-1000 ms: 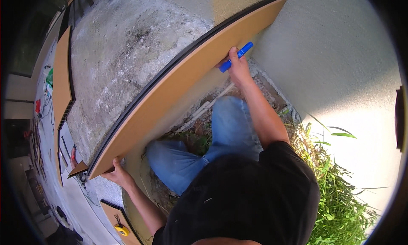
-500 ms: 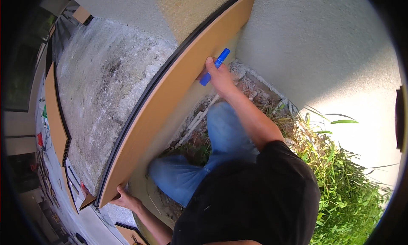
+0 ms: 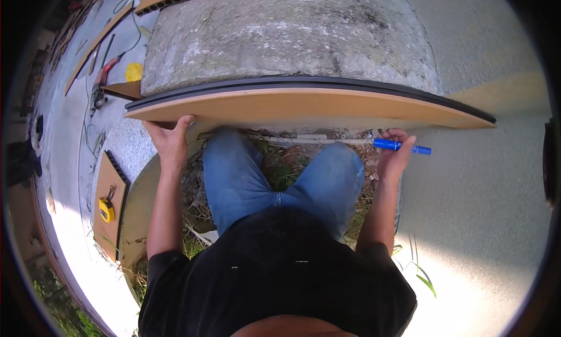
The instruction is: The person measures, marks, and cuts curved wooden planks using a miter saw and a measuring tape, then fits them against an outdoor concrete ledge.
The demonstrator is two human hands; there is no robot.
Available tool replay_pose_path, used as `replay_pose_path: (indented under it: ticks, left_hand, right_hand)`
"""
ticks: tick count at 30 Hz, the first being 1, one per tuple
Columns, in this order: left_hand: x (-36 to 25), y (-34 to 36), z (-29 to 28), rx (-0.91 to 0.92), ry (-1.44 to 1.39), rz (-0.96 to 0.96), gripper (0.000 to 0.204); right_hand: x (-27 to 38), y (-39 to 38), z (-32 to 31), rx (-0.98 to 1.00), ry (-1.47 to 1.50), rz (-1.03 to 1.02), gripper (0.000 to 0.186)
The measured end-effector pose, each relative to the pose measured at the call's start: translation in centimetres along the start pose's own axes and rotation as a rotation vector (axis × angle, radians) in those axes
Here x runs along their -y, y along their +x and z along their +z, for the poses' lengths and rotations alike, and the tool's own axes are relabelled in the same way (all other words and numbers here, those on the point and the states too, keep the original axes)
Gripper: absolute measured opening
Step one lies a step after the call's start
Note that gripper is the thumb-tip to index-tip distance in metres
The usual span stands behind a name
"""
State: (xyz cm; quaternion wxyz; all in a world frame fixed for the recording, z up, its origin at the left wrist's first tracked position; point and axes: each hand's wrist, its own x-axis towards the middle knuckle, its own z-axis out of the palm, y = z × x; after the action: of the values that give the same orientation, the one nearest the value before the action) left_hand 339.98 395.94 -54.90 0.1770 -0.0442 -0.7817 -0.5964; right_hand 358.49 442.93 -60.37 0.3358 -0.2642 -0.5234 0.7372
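A long tan plank (image 3: 304,106) with a dark grooved edge lies across in front of me, along the edge of a rough concrete step (image 3: 280,39). At its left end my left hand (image 3: 168,143) grips it, thumb against the tan face and the other fingers partly hidden beneath. My right hand (image 3: 394,160) is closed round a blue marker (image 3: 385,143), just below the plank's right part and apart from it. The marker points sideways, and I cannot see its tip bare.
A rendered wall (image 3: 467,185) rises at the right. To the left lie a cut board piece (image 3: 108,182) with a yellow tape measure (image 3: 106,210) on it, a red power tool (image 3: 104,74) and a yellow disc (image 3: 134,72). A pale pipe (image 3: 304,139) runs before my knees.
My view has turned, so the plank now runs nearly level across it. My right hand has come off the plank's face, still holding the marker; the left stays at the plank's end.
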Motion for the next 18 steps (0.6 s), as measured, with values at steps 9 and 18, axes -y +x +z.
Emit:
replay_pose_path:
  ticks: [9, 18]
  left_hand:
    - [-1.1, -0.2, -1.6, -0.048, 0.154, -0.047, 0.101]
    - [-1.1, -0.2, -1.8, -0.059, 0.171, -0.034, 0.11]
  right_hand:
    - [18.8, -5.0, 16.0, 0.734, -0.538, -1.014, 0.049]
    - [20.9, -0.7, 28.4, 1.05, -1.067, -0.671, 0.053]
